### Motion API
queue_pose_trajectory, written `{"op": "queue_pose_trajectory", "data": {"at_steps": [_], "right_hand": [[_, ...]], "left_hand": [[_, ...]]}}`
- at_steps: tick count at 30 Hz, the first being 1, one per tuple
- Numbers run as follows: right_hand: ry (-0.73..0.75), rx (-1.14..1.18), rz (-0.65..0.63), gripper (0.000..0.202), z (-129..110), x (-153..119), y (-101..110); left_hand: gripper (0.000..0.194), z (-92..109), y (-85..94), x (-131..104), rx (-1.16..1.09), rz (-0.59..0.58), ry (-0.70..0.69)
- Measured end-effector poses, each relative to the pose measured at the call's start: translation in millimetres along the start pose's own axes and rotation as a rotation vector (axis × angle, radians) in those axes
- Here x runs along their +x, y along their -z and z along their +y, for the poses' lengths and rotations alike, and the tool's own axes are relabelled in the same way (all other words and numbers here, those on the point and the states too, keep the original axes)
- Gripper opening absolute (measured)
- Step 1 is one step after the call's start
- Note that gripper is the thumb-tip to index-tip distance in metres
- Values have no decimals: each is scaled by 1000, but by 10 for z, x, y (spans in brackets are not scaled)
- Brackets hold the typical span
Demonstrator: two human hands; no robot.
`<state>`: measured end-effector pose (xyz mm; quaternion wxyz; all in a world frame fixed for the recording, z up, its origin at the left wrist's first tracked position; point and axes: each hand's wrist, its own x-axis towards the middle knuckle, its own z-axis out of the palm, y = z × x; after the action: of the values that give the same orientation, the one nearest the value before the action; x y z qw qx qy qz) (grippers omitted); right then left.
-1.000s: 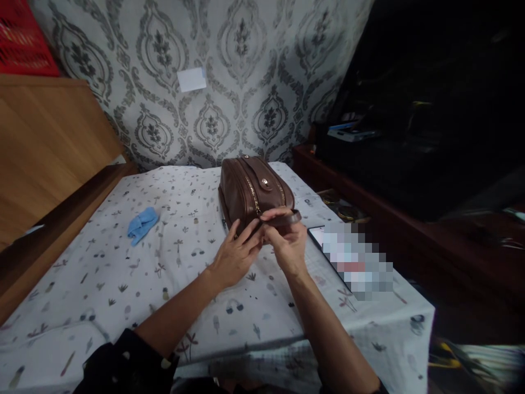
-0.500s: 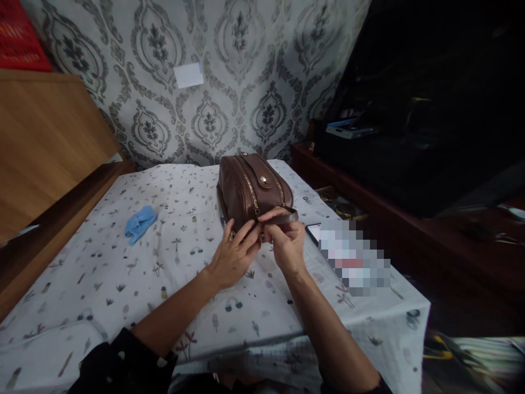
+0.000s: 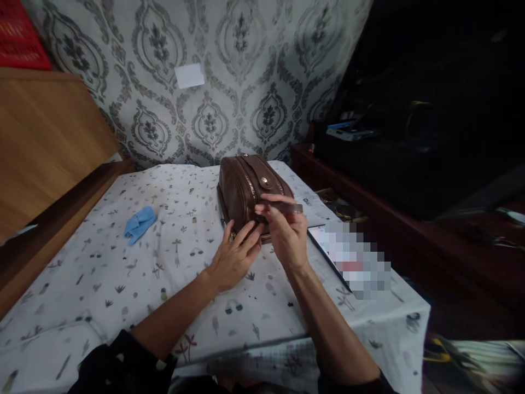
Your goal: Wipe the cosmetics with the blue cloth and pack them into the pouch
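A brown leather bag (image 3: 234, 189) with gold zippers and a snap-button strap stands on a table with a patterned white cloth. My left hand (image 3: 238, 253) rests against the near end of the bag, its fingers spread over the lower edge. My right hand (image 3: 287, 232) is closed at the bag's near right corner, with a short brown strap (image 3: 289, 207) between its fingers. The strap's free end points right. The right fingertips hide part of the near zipper end.
A crumpled blue cloth (image 3: 140, 224) lies on the left of the table. To the right of the bag is a phone (image 3: 328, 249), partly blurred. A wooden board (image 3: 49, 126) stands at the left, a dark red ledge (image 3: 348, 183) at the right.
My right hand has risen a little along the bag's near end, lifting the strap with it. My left hand has stayed nearly still against the bag.
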<state>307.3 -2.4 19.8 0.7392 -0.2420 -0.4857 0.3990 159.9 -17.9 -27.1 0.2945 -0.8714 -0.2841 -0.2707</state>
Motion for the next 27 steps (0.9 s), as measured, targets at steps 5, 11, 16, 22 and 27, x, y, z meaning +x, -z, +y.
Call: {"op": "queue_pose_trajectory", "data": {"at_steps": [5,11,16,22,27], "right_hand": [[18,-52,6,16,25,9,-20],[-25,-6,37,21,-7,-26,-25],[-59,-32,38,24,2,-74,-1],[-95,-9,29,27,28,-101,-18],[-108,-15,35,27,13,-102,-27]], "left_hand": [[23,-8,11,-1,-7,-22,-5],[21,-8,16,5,-18,10,19],[21,-2,23,16,-9,-12,19],[26,47,25,26,51,-17,38],[29,35,11,25,3,-20,54]]}}
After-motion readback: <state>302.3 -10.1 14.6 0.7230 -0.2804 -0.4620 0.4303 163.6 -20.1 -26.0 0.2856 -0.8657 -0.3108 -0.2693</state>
